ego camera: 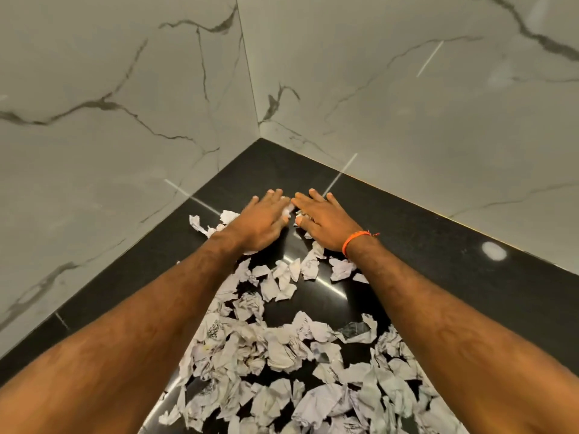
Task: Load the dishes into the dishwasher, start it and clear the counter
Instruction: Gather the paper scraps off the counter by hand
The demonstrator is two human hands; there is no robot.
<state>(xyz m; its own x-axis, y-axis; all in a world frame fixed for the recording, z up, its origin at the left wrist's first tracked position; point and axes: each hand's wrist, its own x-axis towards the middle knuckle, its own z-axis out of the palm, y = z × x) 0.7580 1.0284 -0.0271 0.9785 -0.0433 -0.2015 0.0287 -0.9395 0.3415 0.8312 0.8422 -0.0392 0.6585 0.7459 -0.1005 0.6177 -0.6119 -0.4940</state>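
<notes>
Plainly, scraps: crumpled paper scraps (282,349) were light, soft, loose on the black table (438,245); best scooped together.
Left hand (260,220): flat, fingers straight, pressing scraps.
Right hand (322,220): likewise flat, gripping nothing.

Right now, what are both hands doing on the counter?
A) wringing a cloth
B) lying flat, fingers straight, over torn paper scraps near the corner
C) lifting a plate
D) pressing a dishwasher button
B: the left hand and the right hand lie palm down with straight fingers on paper scraps strewn over the black counter; no plate, button or cloth shows.
</notes>
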